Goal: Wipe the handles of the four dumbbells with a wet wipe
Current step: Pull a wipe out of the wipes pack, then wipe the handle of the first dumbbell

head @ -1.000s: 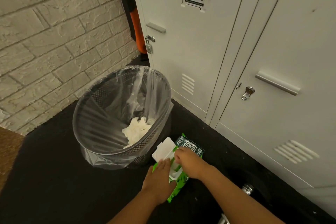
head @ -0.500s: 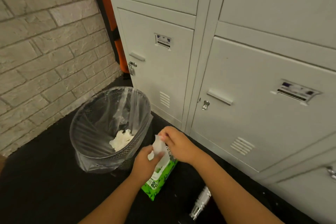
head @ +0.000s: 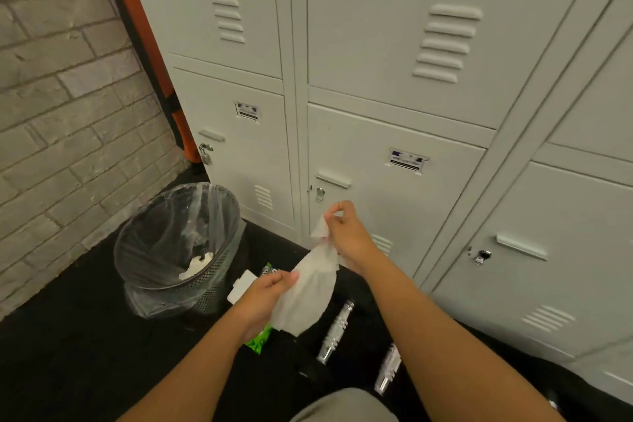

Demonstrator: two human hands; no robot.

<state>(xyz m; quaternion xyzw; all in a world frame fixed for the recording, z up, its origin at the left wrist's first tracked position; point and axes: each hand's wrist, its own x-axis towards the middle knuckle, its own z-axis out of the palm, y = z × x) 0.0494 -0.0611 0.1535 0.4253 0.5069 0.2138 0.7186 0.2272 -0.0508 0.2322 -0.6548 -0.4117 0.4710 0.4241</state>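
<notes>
The right hand (head: 346, 236) is raised in front of the lower locker doors (head: 394, 216), its thumb and forefinger pinching the top corner of a white wet wipe (head: 308, 295). The wipe hangs down and to the left from that grip, spreading wider toward its lower edge. The left hand (head: 263, 298) sits lower and nearer the body, its fingers curled around the wipe's left edge about halfway down, so the sheet is stretched diagonally between the two grips with its loose bottom part hanging below the left hand.

Under the left hand, on the black floor (head: 68, 353), lies the green wet wipe pack (head: 258, 341) with its white flip lid (head: 239, 288) standing open; most of the pack is hidden by the hand and the sheet. Just right of the hanging wipe, two chrome dumbbell handles show on the floor: one handle (head: 337, 329) below the wipe's lower edge, a second handle (head: 388, 370) beside the right forearm. Their weighted ends are dark and hard to make out against the floor.

Left of the pack stands a mesh wastebasket (head: 205, 295) with a clear plastic liner, holding crumpled white wipes (head: 197, 265). A brick wall (head: 61, 113) runs behind it.
</notes>
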